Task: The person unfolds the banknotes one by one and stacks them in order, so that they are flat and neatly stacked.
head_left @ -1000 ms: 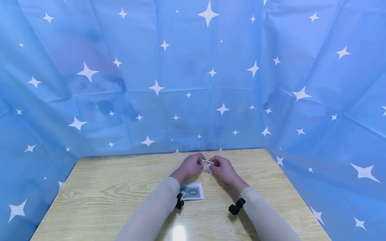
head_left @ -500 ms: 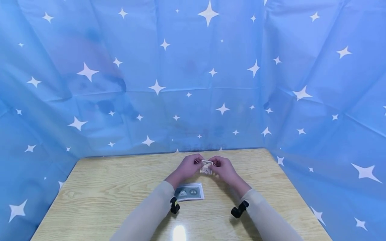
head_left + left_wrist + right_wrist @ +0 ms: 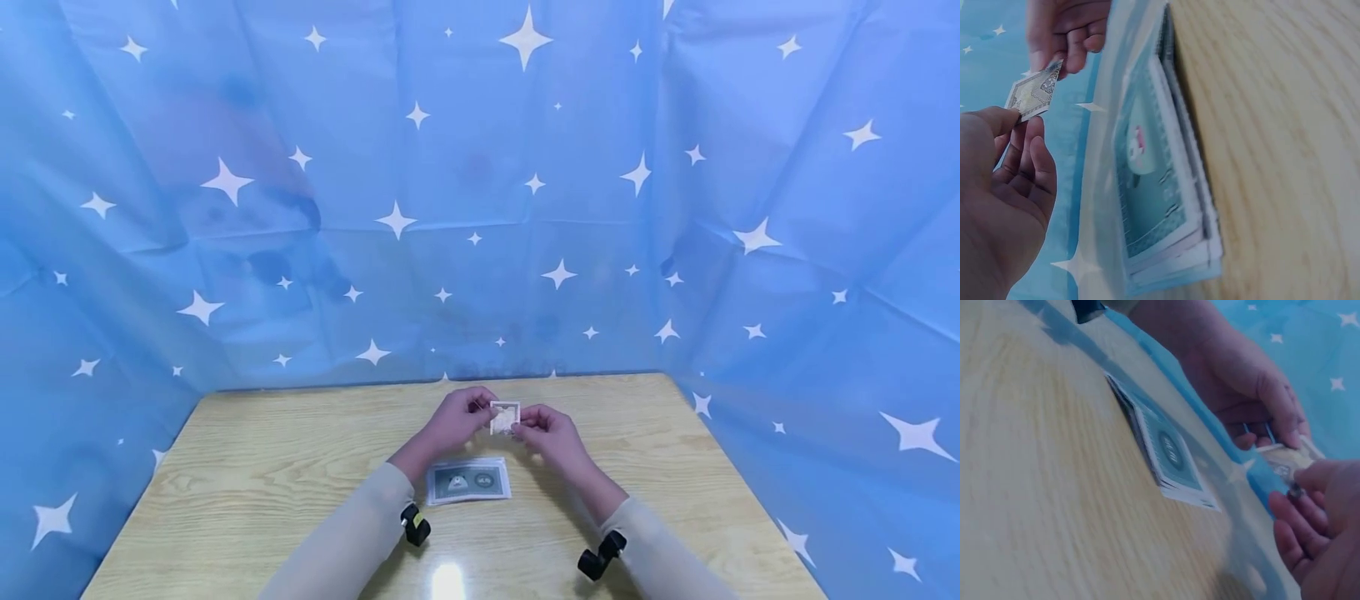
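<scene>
A small folded banknote [image 3: 504, 417] is held above the wooden table [image 3: 262, 475] between both hands. My left hand [image 3: 456, 421] pinches its left edge and my right hand [image 3: 543, 433] pinches its right edge. In the left wrist view the folded note [image 3: 1034, 91] shows between my thumb and the other hand's fingers. The right wrist view shows the note [image 3: 1285, 461] pinched at the fingertips. A stack of banknotes [image 3: 468, 481] lies flat on the table just below the hands, also seen as the stack [image 3: 1160, 187] and the stack [image 3: 1163, 453].
Blue sheeting with white stars [image 3: 480, 192] closes in the table at the back and both sides. Small black wrist cameras [image 3: 415, 526] sit on both sleeves. The table's left and right parts are bare wood.
Both hands have shifted slightly left and lower, and the folded note now shows a pale face turned toward the head camera. The forearms have drawn back toward me.
</scene>
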A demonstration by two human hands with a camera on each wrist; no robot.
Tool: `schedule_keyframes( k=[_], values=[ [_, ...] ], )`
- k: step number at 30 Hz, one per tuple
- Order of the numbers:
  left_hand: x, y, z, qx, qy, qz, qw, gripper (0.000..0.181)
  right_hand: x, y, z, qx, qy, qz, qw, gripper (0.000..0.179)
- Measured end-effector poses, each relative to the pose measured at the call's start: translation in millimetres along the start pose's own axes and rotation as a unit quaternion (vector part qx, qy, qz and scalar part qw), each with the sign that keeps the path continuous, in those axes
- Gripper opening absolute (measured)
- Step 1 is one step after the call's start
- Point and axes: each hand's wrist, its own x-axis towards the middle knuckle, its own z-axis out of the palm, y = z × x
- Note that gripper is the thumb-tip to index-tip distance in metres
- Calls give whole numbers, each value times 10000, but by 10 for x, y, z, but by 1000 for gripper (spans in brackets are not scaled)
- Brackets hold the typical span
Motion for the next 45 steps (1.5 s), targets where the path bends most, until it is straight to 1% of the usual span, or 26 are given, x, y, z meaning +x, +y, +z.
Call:
schedule_keyframes(
  k=[3, 5, 8, 10, 12, 16, 21, 26, 31, 40, 45],
  values=[
    [-20, 11, -32, -36, 18, 38, 10000, 6, -30, 6, 51, 124, 24, -20, 9999, 21],
    [-34, 10, -49, -55, -9, 7, 10000, 7, -40, -2, 84, 156, 77, -68, 9998, 19],
    [-62, 22, -69, -104, -74, -32, 9999, 6, -36, -3, 116, 135, 146, -99, 9998, 13],
    [-77, 31, -78, -72, -139, -20, 9999, 6, -39, -9, 120, 62, 109, -117, 9999, 12],
    [-83, 45, -82, 74, -218, 29, 9997, 5, -44, -13, 117, -37, 1, -130, 9999, 12],
    [-72, 82, -75, 395, -412, 137, 9983, 7, -63, -25, 97, -231, -365, -176, 9989, 13],
    [-47, 134, -42, 336, -581, 221, 9975, 11, -81, -30, 106, -278, -662, -295, 9970, 12],
    [-33, 128, -22, 345, -525, 164, 9979, 13, -79, -31, 132, -231, -731, -285, 9967, 11],
    [-54, 105, -57, 401, -409, 123, 9983, 10, -74, -63, 121, -296, -670, -301, 9969, 11],
    [-192, 78, -132, 203, -358, 113, 9991, 11, -48, -106, 101, -248, -593, -233, 9977, 9],
    [-293, 18, -134, 72, -360, -55, 9993, 10, -52, -131, 117, -297, -619, -239, 9974, 8]
  ],
)
